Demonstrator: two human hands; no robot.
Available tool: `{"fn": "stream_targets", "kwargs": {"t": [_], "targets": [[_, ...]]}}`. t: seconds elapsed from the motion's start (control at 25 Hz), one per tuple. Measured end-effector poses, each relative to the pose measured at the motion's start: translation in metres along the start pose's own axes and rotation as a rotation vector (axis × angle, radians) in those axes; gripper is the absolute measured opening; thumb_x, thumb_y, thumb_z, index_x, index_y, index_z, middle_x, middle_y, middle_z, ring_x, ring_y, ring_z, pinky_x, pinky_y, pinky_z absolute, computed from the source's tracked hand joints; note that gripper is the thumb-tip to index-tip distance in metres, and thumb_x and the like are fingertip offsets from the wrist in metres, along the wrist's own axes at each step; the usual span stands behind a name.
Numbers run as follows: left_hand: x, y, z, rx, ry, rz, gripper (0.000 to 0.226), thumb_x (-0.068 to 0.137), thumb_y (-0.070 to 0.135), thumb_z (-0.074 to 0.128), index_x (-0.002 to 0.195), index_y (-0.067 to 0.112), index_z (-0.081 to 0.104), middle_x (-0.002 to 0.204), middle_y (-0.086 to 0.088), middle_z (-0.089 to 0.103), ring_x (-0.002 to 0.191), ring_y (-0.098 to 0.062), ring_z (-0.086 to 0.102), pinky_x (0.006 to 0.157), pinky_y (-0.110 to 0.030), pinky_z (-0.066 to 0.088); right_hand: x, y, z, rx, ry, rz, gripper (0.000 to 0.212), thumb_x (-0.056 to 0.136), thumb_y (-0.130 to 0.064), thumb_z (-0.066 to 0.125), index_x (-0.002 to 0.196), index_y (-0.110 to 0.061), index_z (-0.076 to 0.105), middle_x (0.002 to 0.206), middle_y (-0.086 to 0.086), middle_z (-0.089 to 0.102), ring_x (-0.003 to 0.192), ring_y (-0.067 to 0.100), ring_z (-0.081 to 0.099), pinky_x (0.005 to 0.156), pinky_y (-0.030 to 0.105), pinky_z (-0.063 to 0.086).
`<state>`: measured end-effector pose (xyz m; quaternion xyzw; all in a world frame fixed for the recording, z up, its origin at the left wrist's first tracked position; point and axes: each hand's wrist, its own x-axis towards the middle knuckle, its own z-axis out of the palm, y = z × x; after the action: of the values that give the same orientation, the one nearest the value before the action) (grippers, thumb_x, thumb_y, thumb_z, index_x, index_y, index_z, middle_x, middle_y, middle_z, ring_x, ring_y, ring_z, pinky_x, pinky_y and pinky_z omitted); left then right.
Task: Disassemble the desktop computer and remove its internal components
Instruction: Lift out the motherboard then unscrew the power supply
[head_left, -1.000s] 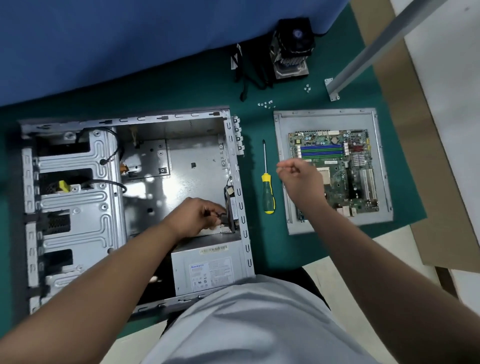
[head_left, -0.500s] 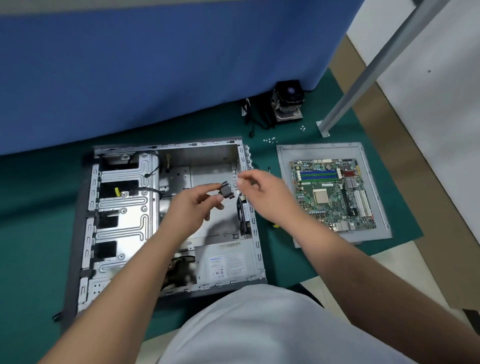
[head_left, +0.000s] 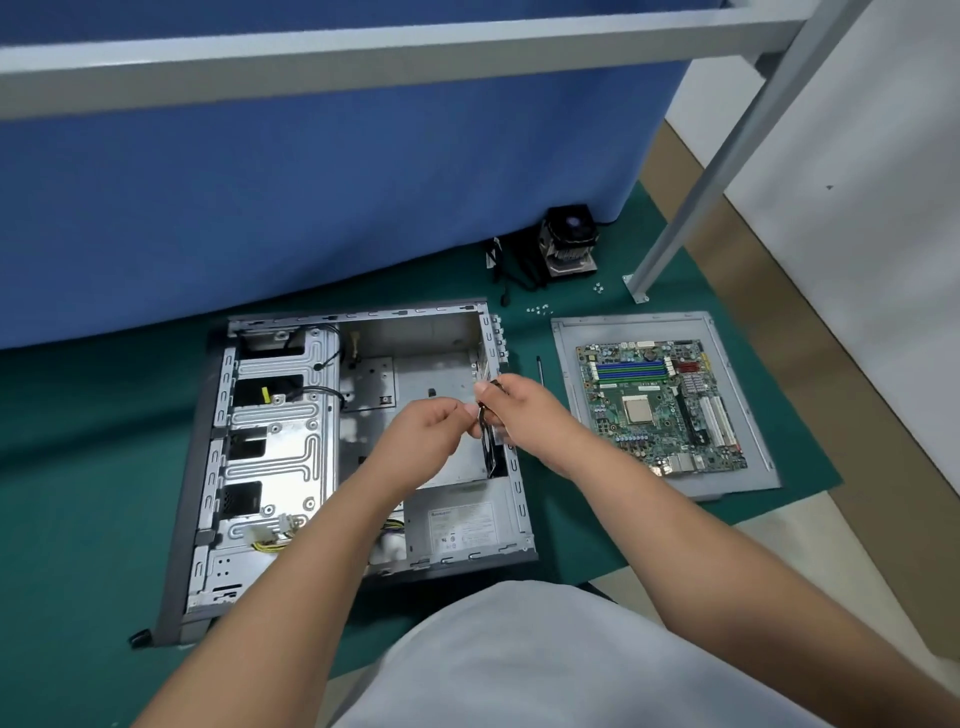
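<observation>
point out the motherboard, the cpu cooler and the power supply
motherboard (head_left: 662, 405): head view, on the cpu socket at its middle
cpu cooler (head_left: 569, 244): head view, on its finned side
power supply (head_left: 462, 525): head view, on its label

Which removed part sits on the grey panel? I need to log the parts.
The motherboard: it lies flat on the grey panel right of the case. The cooler fan stands on the green mat instead.

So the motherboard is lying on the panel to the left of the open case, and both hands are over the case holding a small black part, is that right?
Not quite: the head view shows the motherboard on the panel to the right of the open case. Both the left hand and right hand do hold the small black part.
</observation>
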<state>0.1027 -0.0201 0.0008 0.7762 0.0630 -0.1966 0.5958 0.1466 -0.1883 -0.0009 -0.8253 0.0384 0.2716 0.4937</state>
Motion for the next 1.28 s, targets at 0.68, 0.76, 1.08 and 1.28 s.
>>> {"fn": "stream_targets", "kwargs": {"t": [0.68, 0.76, 1.08, 1.28], "targets": [[-0.003, 0.001, 0.007, -0.149, -0.066, -0.033, 0.054, 0.1, 0.051, 0.061, 0.059, 0.024, 0.038, 0.056, 0.003, 0.023, 0.045, -0.017, 0.017, 0.046, -0.024, 0.017, -0.006, 0.01, -0.017, 0.362, -0.086, 0.101, 0.029, 0.094, -0.029, 0.073, 0.101, -0.017, 0.048, 0.054, -0.015, 0.046, 0.043, 0.006, 0.032, 0.041, 0.022, 0.028], [-0.002, -0.001, 0.005, -0.161, -0.094, -0.075, 0.048, 0.101, 0.051, 0.059, 0.065, 0.02, 0.054, 0.053, 0.003, 0.027, 0.043, -0.016, 0.022, 0.047, -0.024, 0.022, -0.005, 0.011, -0.02, 0.366, -0.062, 0.067, 0.028, 0.094, -0.032, 0.074, 0.089, -0.017, 0.05, 0.053, -0.013, 0.041, 0.043, 0.007, 0.03, 0.04, 0.021, 0.028], [0.001, 0.005, -0.011, 0.003, -0.094, -0.008, 0.054, 0.103, 0.054, 0.052, 0.068, 0.021, 0.028, 0.062, -0.003, 0.022, 0.049, -0.016, 0.019, 0.047, -0.025, 0.023, 0.004, 0.02, -0.029, 0.394, -0.037, 0.064, 0.036, 0.094, -0.029, 0.073, 0.079, -0.02, 0.042, 0.056, -0.004, 0.029, 0.046, 0.014, 0.02, 0.043, 0.026, 0.019], [0.02, 0.004, -0.015, -0.14, -0.133, -0.072, 0.051, 0.1, 0.054, 0.055, 0.063, 0.025, 0.034, 0.057, 0.003, 0.028, 0.048, -0.016, 0.022, 0.049, -0.026, 0.023, 0.012, 0.018, -0.027, 0.42, 0.076, 0.042, 0.036, 0.094, -0.032, 0.072, 0.078, -0.021, 0.042, 0.057, -0.007, 0.035, 0.047, 0.011, 0.026, 0.044, 0.024, 0.024]]}}
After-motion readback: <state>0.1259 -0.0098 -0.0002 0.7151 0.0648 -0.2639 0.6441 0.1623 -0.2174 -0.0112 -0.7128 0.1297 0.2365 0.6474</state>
